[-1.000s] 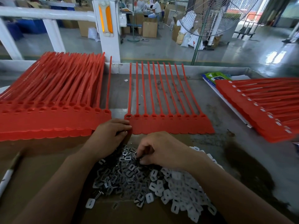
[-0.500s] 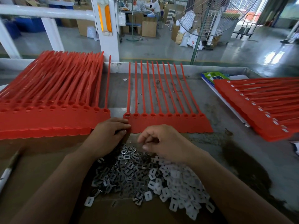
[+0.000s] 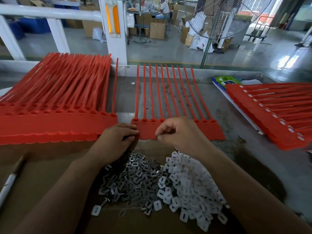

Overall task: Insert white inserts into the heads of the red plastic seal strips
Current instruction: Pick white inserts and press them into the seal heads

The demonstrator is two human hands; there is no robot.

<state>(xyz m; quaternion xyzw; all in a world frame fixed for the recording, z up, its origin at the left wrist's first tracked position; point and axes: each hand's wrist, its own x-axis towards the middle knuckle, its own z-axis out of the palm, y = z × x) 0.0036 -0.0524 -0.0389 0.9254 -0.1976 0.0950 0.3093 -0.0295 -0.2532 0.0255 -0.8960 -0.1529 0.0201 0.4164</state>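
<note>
A sheet of joined red seal strips (image 3: 211, 130) lies flat at the table's middle, heads toward me and tails pointing away. My left hand (image 3: 116, 141) pinches the sheet's left edge near its first head. My right hand (image 3: 179, 132) hovers over the sheet's heads with curled fingers. Its thumb and forefinger are pinched together on a small insert that is mostly hidden. A heap of white inserts (image 3: 190, 183) lies in front of me between my forearms.
Grey metal clips (image 3: 135, 179) are heaped left of the white inserts on brown cardboard (image 3: 42, 166). A thick stack of red strip sheets (image 3: 50, 129) lies at the left and another stack (image 3: 270, 119) at the right. A pen (image 3: 10, 183) rests at the left edge.
My right hand has lifted off the heap of parts and moved forward over the strip sheet's heads. My left hand stays at the sheet's left edge.
</note>
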